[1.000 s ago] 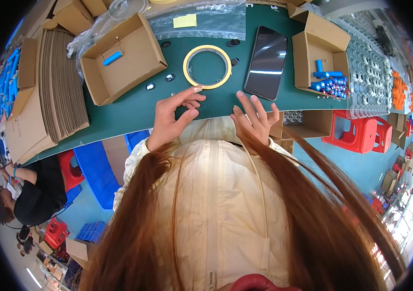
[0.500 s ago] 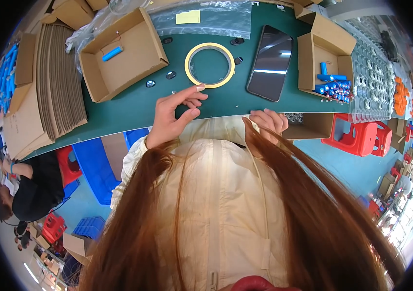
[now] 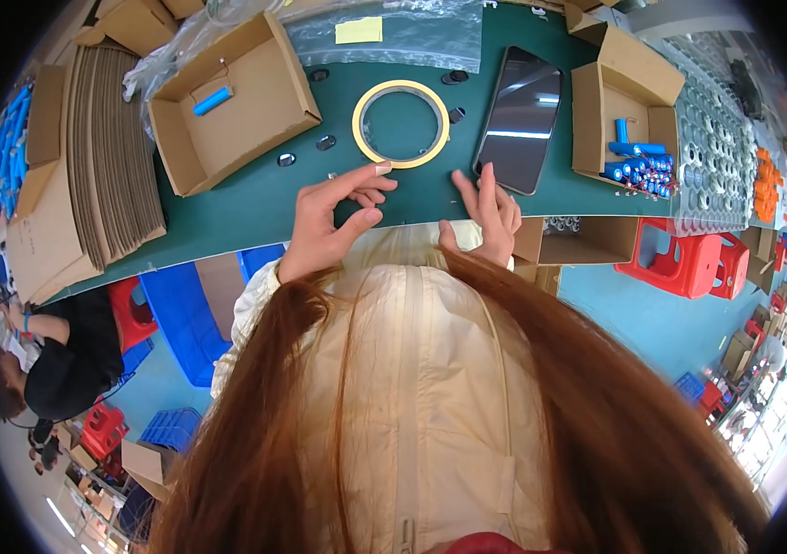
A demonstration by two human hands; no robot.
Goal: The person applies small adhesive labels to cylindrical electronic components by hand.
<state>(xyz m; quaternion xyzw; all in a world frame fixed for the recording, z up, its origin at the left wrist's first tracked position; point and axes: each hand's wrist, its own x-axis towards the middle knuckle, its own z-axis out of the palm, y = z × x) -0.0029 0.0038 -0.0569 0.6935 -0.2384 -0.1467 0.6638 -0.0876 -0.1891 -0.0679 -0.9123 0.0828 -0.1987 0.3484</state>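
Hands [image 3: 324, 222] [image 3: 495, 229] half-curled, empty — yellow tape roll [image 3: 359, 124] just past the left, phone [image 3: 518, 120] just past the right

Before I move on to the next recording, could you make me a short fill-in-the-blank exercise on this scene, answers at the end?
1. The phone lies to the ____ of the tape roll.
2. The hand nearest the tape roll is the person's ____ one.
3. The open cardboard box left of the tape roll holds exactly ____ blue cylinder.
4. The colour of the paper slip at the clear plastic bag is ____.

Missing words: right; left; one; yellow.
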